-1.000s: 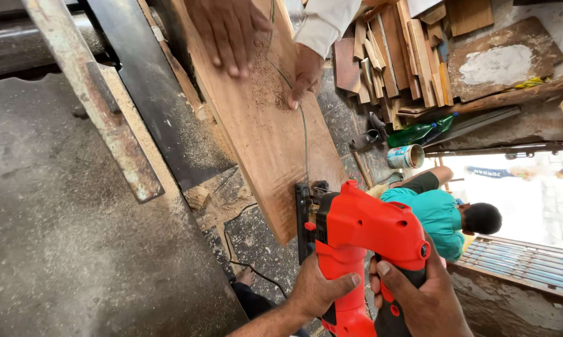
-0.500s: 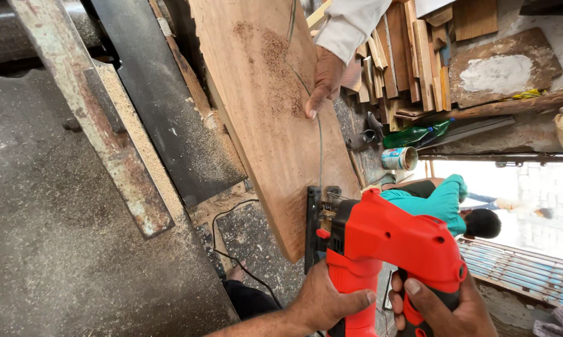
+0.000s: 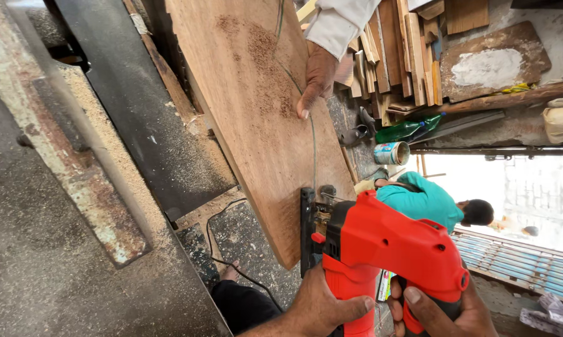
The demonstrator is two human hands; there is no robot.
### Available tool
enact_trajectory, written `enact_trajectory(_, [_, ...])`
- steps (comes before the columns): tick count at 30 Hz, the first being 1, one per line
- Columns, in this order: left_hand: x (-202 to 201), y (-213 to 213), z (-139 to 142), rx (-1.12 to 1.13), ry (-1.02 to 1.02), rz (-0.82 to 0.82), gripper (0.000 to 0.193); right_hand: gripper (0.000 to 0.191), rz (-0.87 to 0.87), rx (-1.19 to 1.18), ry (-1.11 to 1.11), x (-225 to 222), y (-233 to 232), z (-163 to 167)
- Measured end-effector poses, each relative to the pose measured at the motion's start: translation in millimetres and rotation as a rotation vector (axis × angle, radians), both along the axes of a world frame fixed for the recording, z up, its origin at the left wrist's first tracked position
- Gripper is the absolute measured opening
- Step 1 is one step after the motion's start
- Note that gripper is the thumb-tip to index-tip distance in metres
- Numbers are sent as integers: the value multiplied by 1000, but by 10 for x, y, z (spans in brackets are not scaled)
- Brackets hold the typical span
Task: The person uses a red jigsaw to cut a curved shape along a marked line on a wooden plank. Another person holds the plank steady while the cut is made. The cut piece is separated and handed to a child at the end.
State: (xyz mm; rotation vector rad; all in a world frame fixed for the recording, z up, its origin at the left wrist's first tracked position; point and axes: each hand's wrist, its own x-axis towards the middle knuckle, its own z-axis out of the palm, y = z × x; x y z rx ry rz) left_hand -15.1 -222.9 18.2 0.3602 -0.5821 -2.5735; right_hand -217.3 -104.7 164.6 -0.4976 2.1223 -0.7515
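Rough grey floor (image 3: pixel 38 274) strewn with sawdust. Rusty metal rail (image 3: pixel 75 168) lying across it, beside a dark steel plate (image 3: pixel 144 125). Stacked wood offcuts (image 3: pixel 406 56) piled against a grey wall (image 3: pixel 543 25), with a whitened board (image 3: pixel 493 59) leaning there. Green bottle (image 3: pixel 409 130) and tin can (image 3: pixel 392 153) near the pile. Bright daylight through an open doorway (image 3: pixel 525 193); corrugated sheet (image 3: pixel 506 259) outside. Black cable (image 3: pixel 231 262) on the floor.

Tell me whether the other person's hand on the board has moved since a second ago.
Yes. The co-worker's hand slid off the wooden board's face toward its edge beside the stacked wood scraps.
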Motion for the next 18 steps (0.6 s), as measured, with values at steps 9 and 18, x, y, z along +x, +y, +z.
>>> enact_trajectory(9, [-38,-19,21,86,35,-3,70,50,101,-52,-41,-4,-124,31])
enact_trajectory(18, [-91,5,-6,18,-3,26,69,55,58,-11,-25,-3,-193,51])
